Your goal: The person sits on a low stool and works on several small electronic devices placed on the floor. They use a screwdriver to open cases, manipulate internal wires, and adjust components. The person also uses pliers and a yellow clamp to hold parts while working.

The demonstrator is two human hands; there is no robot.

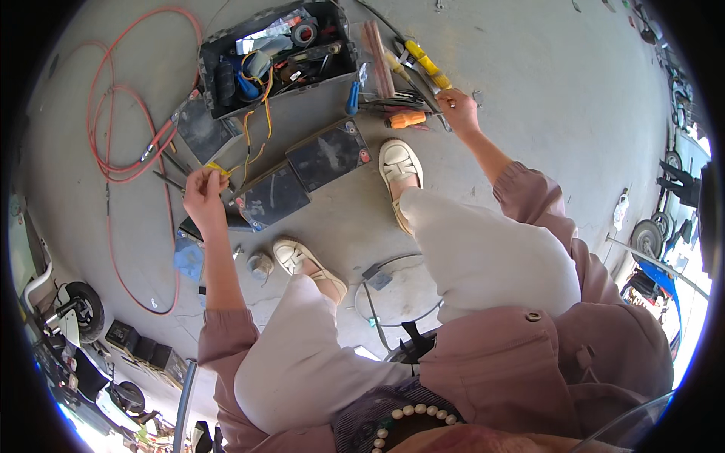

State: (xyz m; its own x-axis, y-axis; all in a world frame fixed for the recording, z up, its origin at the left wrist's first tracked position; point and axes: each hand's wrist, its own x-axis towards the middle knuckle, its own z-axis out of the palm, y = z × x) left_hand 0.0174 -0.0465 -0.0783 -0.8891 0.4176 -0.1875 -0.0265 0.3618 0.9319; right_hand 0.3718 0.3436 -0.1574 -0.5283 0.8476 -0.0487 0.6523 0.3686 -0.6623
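My left hand (205,198) is closed in a pinch on a yellow connector (218,169), from which thin yellow and orange wires (267,113) run up to the black toolbox (220,113). Below and beside it lie dark battery blocks: one (272,198) near my wrist, another (329,156) to its right, and a third (204,130) farther off. My right hand (462,113) is closed, fingertips together, around something too small to make out. Next to it are an orange-handled screwdriver (408,119), its shaft pointing toward my fingers, and a yellow-and-black tool (427,65).
A red hose (110,90) coils on the floor at left. Hand tools and reddish-brown strips (377,60) lie right of the toolbox. A blue object (189,257) and a small metal can (260,266) sit near my left foot. Vehicles and wheels (646,238) line both sides.
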